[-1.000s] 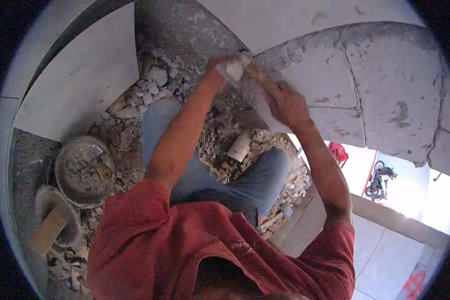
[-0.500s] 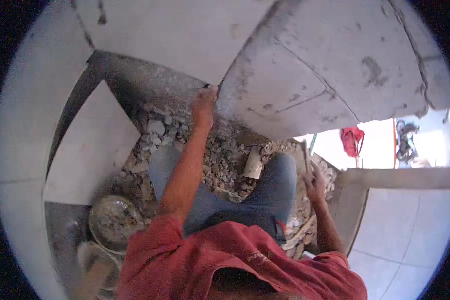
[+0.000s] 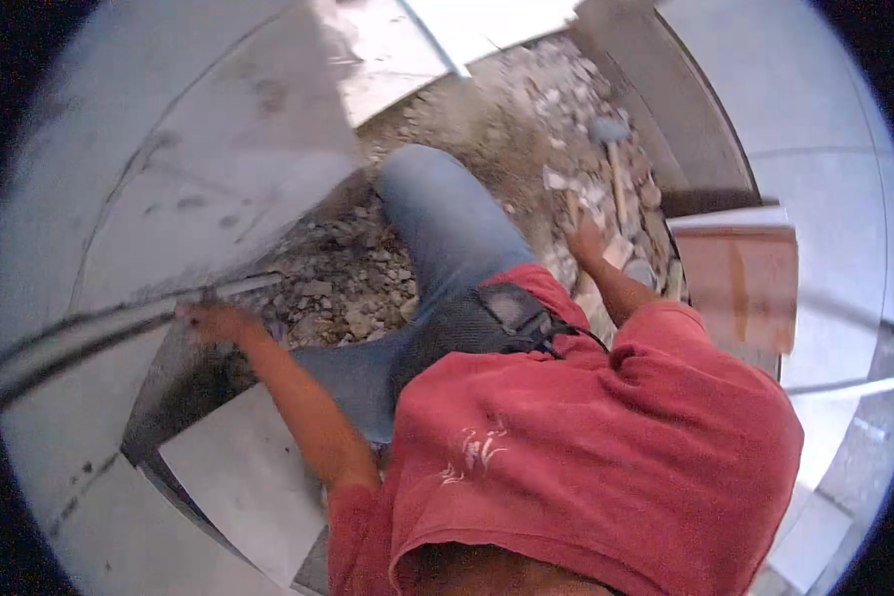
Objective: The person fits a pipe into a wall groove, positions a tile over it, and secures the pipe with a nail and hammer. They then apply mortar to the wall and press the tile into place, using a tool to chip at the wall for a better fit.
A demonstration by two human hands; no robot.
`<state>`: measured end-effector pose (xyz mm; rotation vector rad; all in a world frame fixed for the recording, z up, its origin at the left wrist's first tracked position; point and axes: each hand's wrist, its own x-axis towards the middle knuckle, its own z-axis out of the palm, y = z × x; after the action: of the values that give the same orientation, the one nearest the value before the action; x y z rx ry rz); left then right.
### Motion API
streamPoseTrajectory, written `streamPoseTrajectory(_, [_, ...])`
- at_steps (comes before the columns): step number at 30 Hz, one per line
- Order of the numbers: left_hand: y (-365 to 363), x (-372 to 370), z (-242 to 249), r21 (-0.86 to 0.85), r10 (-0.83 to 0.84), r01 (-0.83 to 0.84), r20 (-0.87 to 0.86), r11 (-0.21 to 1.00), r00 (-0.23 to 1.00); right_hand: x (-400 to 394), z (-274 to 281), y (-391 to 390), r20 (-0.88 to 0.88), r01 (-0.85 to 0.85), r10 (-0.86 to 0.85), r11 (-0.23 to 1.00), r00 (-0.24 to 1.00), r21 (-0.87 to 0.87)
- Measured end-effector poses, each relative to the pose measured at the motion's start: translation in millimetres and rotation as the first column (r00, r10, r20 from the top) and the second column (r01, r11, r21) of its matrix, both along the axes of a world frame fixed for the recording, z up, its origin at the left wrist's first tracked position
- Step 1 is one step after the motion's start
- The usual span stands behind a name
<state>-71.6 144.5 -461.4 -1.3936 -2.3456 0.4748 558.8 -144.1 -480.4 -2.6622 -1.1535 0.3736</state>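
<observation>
My left hand is stretched out to the left and rests on the lower edge of a rough grey cement wall, with nothing in it. My right hand is down at the rubble beside my bent knee in jeans. Its fingers are curled around a short thin tool that sticks up from the fist; blur hides the tool's detail. A hammer with a wooden handle lies on the rubble just beyond that hand.
A loose white tile lies under my left arm. A brown board sits on the tiled floor at the right, behind a low grey kerb. Broken stone and debris fill the pit around my legs.
The view has swung round sharply. My right hand dropped from the wall to the rubble near the hammer. My left hand stays on the wall's edge, now stretched out to the left.
</observation>
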Motion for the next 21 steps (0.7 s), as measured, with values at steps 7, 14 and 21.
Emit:
streamPoseTrajectory(7, [3, -11, 38, -0.111, -0.001, -0.011, -0.106, 0.994, 0.994, -13, -13, 23, 0.060, 0.110, -0.107, 0.993, 0.992, -0.051])
streamPoseTrajectory(14, [-18, 38, 96, -0.318, -0.134, 0.080, -0.154, 0.945, 0.979, 2, -59, 8, -0.063, 0.051, -0.047, 0.996, 0.997, 0.072])
streamPoseTrajectory(21, [1, -23, 56, 0.126, 0.073, -0.121, 0.333, 0.985, 0.940, 142, 5, -158, 0.281, 0.553, -0.527, 0.833, 0.802, -0.018])
